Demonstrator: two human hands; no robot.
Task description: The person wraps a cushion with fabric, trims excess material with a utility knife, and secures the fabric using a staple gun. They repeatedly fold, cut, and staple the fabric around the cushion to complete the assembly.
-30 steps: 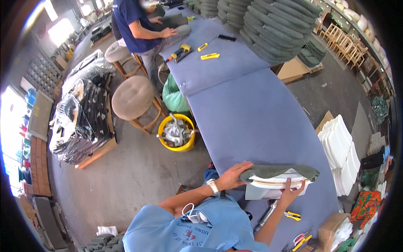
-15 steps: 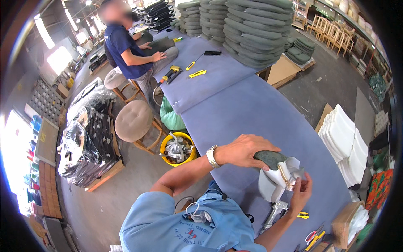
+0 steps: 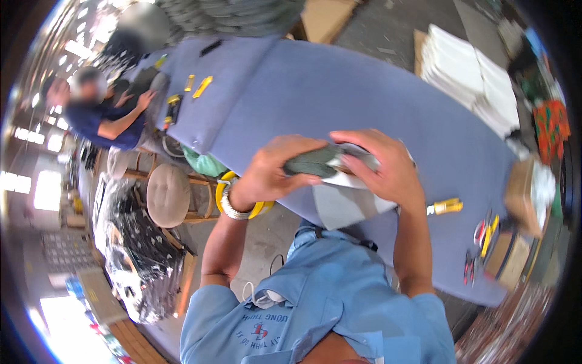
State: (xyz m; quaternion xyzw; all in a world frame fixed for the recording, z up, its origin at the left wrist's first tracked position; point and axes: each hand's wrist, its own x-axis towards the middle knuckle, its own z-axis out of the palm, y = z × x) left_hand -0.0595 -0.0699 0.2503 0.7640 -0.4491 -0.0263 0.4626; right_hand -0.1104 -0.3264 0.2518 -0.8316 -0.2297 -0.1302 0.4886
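Above the blue-grey tabletop (image 3: pixel 303 85), close to its near edge, I hold a small dark green fabric-covered pad (image 3: pixel 310 164). My left hand (image 3: pixel 273 164) is closed round the pad's left end, thumb below and fingers on top. Closed over the other end, my right hand (image 3: pixel 391 167) presses its fingers and thumb on the pale material there. A grey-white flexible sheet (image 3: pixel 342 203) hangs from the pad, under my right hand. How the sheet joins the pad is hidden by my fingers.
Right of my right forearm lie a yellow-handled cutter (image 3: pixel 447 206), red-handled scissors (image 3: pixel 479 232) and red-handled pliers (image 3: pixel 469 267). A cardboard box (image 3: pixel 522 194) stands at the right edge. White padding sheets (image 3: pixel 467 79) are stacked beyond the table. Far left, a co-worker (image 3: pixel 100 121) handles dark pads.
My view has turned and tilted down. The pad has been brought round in front of me, and my right hand has shifted from the sheet's lower edge to over the pad's right end.
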